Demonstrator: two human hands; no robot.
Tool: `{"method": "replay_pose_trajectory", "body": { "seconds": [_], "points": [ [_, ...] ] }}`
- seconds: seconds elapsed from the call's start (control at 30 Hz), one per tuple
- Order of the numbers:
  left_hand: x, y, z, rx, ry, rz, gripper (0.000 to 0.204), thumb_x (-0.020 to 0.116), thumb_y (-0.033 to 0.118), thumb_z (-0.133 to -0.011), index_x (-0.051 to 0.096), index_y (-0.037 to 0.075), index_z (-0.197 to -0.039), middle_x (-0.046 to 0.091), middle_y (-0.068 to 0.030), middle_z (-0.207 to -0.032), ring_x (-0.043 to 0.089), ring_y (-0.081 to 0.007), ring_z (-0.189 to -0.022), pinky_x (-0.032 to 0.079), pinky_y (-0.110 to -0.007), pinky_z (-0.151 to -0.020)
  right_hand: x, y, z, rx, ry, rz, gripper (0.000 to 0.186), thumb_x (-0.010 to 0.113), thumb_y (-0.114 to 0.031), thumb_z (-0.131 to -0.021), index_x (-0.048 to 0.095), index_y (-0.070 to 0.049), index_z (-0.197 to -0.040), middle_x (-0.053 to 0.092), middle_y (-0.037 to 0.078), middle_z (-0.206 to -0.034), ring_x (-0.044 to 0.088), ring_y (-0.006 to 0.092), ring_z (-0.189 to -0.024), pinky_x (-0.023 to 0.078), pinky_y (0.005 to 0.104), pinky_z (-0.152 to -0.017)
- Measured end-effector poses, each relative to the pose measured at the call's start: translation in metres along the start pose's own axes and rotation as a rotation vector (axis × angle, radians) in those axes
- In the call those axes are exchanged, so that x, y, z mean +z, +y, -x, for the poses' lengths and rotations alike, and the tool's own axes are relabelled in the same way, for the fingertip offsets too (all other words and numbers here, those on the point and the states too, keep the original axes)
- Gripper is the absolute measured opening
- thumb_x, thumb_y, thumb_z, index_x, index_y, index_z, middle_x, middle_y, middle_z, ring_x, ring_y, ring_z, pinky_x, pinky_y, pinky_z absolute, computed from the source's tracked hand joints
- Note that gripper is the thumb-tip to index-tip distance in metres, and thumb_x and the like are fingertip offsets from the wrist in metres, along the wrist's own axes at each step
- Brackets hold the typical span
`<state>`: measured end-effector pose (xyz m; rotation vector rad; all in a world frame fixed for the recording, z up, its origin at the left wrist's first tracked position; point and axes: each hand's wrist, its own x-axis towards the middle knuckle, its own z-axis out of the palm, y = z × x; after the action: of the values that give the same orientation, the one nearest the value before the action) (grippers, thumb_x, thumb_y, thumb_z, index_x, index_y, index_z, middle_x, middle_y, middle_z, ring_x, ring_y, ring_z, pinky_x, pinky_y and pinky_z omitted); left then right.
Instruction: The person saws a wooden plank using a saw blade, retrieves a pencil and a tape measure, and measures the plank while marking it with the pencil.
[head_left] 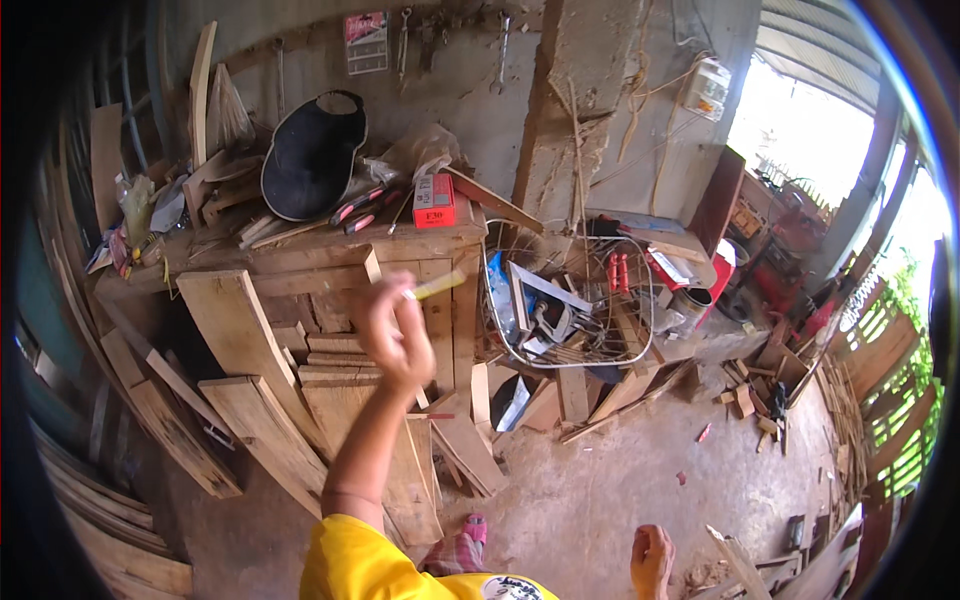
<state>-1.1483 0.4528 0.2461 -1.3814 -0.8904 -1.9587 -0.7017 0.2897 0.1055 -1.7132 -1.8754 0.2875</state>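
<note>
My left hand (395,335) is raised in front of the wooden workbench, its fingers closed on a slim yellow stick-like object (441,285). Motion blurs that object, so its exact kind does not show. Behind the hand are the bench front and stacked boards (345,362). On the bench top above lie a red box (434,202), red-and-black handled tools (358,208) and a black cap (314,155). Low at the bottom edge hangs my right hand (652,560), apart from everything, its fingers curled in with nothing visible in them.
Long planks (262,430) lean against the bench on the left. A wire basket (568,362) of tools and scraps stands right of centre. Wood offcuts (745,400) and more boards (750,565) lie on the floor at right. Wrenches (502,55) hang on the wall.
</note>
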Motion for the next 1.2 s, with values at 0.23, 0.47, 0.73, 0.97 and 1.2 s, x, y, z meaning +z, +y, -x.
{"method": "replay_pose_trajectory", "body": {
  "seconds": [0.23, 0.47, 0.73, 0.97, 1.2],
  "points": [
    [0.013, 0.224, 0.173, -0.652, -0.915, 0.595, 0.008, 0.058, 0.010, -0.095, 0.058, 0.004, -0.099, 0.063, -0.0149, -0.093, 0.064, -0.0316, -0.086, 0.050, -0.036, -0.076, -0.056, -0.016, 0.062, -0.004, 0.012, -0.206, 0.013, 0.064, -0.006, -0.086, 0.063, -0.003, -0.098, 0.063, 0.017, -0.079, 0.061, 0.0305, -0.064, 0.047, 0.0358, -0.057],
    [-0.036, 0.443, 0.228, -0.707, -1.383, 0.877, 0.016, 0.059, 0.023, -0.095, 0.060, 0.007, -0.100, 0.064, -0.0148, -0.088, 0.066, -0.0323, -0.080, 0.051, -0.040, -0.068, -0.079, 0.034, 0.204, 0.339, -0.043, -0.611, 0.012, 0.064, -0.012, -0.091, 0.062, -0.003, -0.099, 0.064, 0.009, -0.076, 0.059, 0.0116, -0.057, 0.045, 0.0258, -0.052],
    [-0.081, 0.542, 0.275, -0.833, -1.508, 1.091, 0.026, 0.055, 0.020, -0.098, 0.061, 0.000, -0.082, 0.064, -0.0150, -0.081, 0.061, -0.0245, -0.074, 0.048, -0.036, -0.071, -0.152, 0.059, 0.291, 0.415, 0.369, -1.054, 0.010, 0.058, -0.009, -0.097, 0.058, -0.004, -0.105, 0.060, 0.004, -0.072, 0.052, 0.0092, -0.052, 0.040, 0.0232, -0.046],
    [-0.056, 0.611, 0.340, -1.286, -1.616, 1.417, 0.025, 0.059, 0.028, -0.096, 0.060, 0.006, -0.086, 0.059, -0.0030, -0.070, 0.055, -0.0111, -0.062, 0.043, -0.027, -0.056, -0.183, 0.113, 0.320, 0.393, 0.454, -0.973, 0.007, 0.059, -0.009, -0.096, 0.057, -0.006, -0.102, 0.058, 0.001, -0.072, 0.047, 0.0076, -0.053, 0.038, 0.0232, -0.047],
    [-0.007, 0.687, 0.383, -1.788, -1.792, 1.470, 0.027, 0.067, 0.037, -0.092, 0.060, 0.011, -0.088, 0.055, 0.0024, -0.068, 0.048, -0.0055, -0.054, 0.032, -0.021, -0.045, -0.233, 0.191, 0.335, 0.557, 0.527, -0.949, 0.007, 0.061, -0.015, -0.096, 0.059, -0.009, -0.096, 0.056, -0.001, -0.070, 0.046, 0.0066, -0.056, 0.035, 0.0198, -0.051]
  ]
}}
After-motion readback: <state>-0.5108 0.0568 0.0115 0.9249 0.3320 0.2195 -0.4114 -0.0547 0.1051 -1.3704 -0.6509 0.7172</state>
